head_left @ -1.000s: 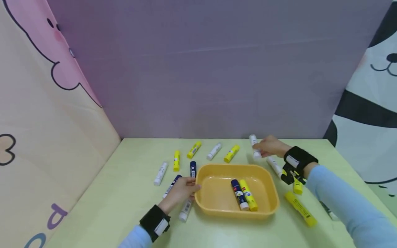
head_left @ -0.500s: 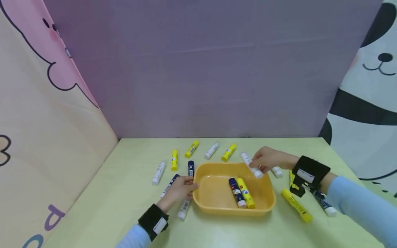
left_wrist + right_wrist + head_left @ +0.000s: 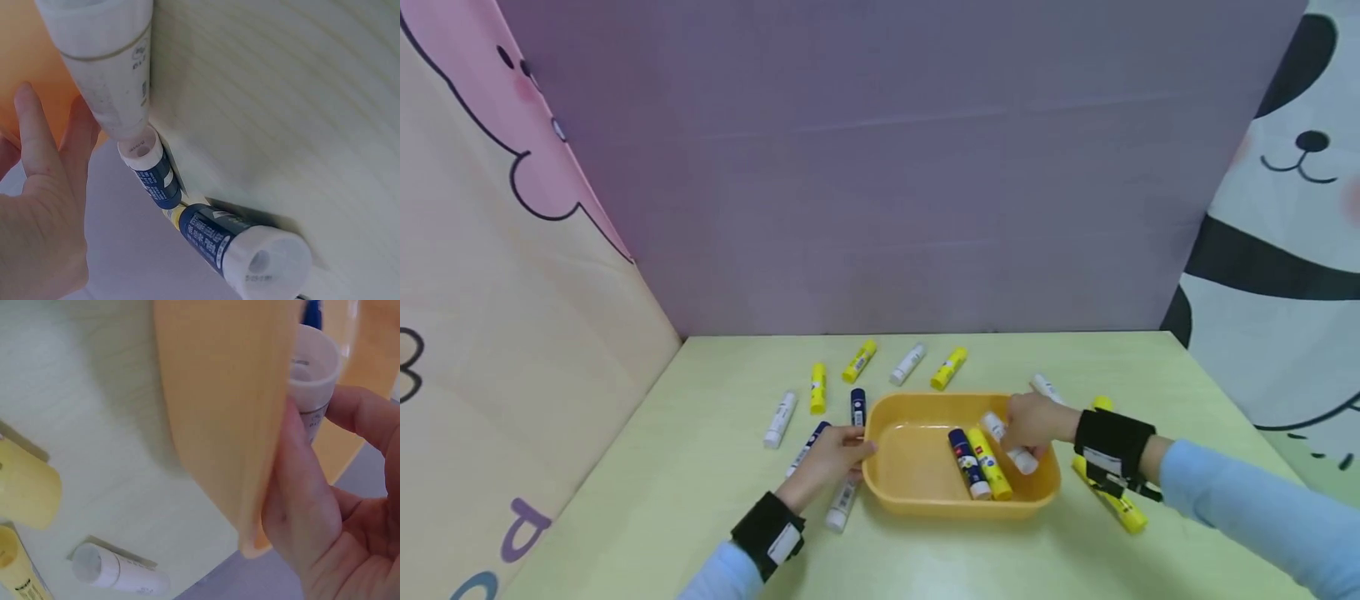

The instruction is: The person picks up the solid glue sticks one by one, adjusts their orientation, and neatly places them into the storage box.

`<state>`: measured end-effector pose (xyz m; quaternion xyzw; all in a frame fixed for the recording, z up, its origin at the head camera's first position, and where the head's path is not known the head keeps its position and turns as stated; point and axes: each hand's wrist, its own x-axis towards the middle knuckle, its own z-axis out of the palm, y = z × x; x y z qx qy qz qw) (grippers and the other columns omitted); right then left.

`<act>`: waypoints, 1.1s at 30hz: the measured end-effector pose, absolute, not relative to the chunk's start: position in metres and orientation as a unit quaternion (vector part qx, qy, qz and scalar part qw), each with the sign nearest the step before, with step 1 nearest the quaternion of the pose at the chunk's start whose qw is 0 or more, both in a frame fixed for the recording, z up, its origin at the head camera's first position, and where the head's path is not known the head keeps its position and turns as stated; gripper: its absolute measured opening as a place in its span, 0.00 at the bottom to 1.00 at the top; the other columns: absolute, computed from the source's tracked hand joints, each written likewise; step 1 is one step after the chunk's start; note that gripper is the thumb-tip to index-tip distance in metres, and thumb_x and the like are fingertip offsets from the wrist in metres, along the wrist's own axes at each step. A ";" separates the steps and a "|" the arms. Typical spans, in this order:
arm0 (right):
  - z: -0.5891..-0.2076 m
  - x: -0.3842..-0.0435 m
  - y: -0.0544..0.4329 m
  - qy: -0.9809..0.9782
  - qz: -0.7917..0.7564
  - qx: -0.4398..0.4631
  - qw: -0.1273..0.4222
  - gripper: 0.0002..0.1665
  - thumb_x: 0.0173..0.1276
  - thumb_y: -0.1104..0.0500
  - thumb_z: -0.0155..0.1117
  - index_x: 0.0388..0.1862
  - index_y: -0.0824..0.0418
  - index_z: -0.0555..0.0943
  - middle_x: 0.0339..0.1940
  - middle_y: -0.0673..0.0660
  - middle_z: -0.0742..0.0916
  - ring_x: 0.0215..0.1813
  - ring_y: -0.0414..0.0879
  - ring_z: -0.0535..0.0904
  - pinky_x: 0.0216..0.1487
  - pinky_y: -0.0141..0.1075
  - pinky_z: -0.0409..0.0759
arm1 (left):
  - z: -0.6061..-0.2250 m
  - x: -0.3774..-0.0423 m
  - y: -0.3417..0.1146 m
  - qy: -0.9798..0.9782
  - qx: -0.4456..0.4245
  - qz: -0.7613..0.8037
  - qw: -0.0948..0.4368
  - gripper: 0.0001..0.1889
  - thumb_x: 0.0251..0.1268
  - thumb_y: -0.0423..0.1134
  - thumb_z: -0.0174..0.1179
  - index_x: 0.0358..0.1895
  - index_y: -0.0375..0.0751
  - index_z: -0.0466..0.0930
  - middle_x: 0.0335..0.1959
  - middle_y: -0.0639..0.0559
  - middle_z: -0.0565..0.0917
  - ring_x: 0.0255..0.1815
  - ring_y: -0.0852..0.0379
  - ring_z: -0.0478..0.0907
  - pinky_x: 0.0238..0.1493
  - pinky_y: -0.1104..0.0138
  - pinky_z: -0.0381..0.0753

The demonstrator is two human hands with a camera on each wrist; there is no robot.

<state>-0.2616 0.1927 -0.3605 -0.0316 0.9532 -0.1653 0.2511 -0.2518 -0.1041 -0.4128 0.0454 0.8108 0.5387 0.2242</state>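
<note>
An orange-yellow tray (image 3: 917,500) stands on the table. Inside it, a dark blue glue stick (image 3: 968,465) and a yellow glue stick (image 3: 989,463) lie side by side. My right hand (image 3: 1033,421) reaches over the tray's right end and pinches a white glue stick (image 3: 1022,460) between thumb and fingers, tilted inside the tray. In the right wrist view that glue stick's white end (image 3: 315,365) shows behind the tray wall. At the left end, my left hand (image 3: 831,462) holds the tray's rim, fingers against the outer wall in the left wrist view.
Beside the left hand lie a white-capped glue stick (image 3: 841,506) and blue glue sticks (image 3: 858,407). Several yellow and white ones, including a white glue stick (image 3: 908,364), lie behind the tray. Right of it are a yellow glue stick (image 3: 1127,512) and a white glue stick (image 3: 1045,387).
My right hand has carried the white glue stick from the back right of the table toward me and down into the tray. The left hand stays at the tray's rim.
</note>
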 end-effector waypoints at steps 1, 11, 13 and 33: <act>-0.362 -0.261 0.192 0.955 -0.157 -0.032 0.250 0.09 0.56 0.59 0.65 0.24 0.62 0.75 0.19 0.54 0.79 0.18 0.42 0.76 0.22 0.29 0.79 | -0.413 -0.252 -0.104 0.812 0.045 0.538 0.225 0.23 0.65 0.40 0.54 0.61 0.35 0.67 0.46 0.43 0.81 0.37 0.55 0.81 0.38 0.65 0.82; -0.376 -0.252 0.187 0.962 -0.140 -0.058 0.226 0.09 0.54 0.59 0.65 0.23 0.61 0.73 0.19 0.53 0.78 0.15 0.41 0.75 0.19 0.28 0.74 | -0.414 -0.253 -0.105 0.811 0.046 0.539 0.224 0.24 0.64 0.41 0.54 0.61 0.34 0.66 0.46 0.43 0.81 0.36 0.57 0.81 0.38 0.65 0.83; -0.378 -0.251 0.187 0.964 -0.140 -0.061 0.220 0.09 0.54 0.60 0.65 0.23 0.60 0.73 0.19 0.53 0.78 0.15 0.41 0.74 0.18 0.27 0.72 | -0.414 -0.253 -0.105 0.812 0.044 0.537 0.224 0.24 0.64 0.41 0.54 0.62 0.35 0.66 0.46 0.43 0.81 0.36 0.57 0.81 0.38 0.65 0.83; -0.381 -0.250 0.186 0.957 -0.170 -0.057 0.230 0.09 0.58 0.60 0.63 0.22 0.60 0.74 0.15 0.51 0.76 0.16 0.40 0.72 0.18 0.27 0.70 | -0.414 -0.254 -0.104 0.812 0.039 0.536 0.226 0.24 0.64 0.41 0.54 0.62 0.35 0.66 0.48 0.42 0.80 0.38 0.56 0.81 0.38 0.66 0.83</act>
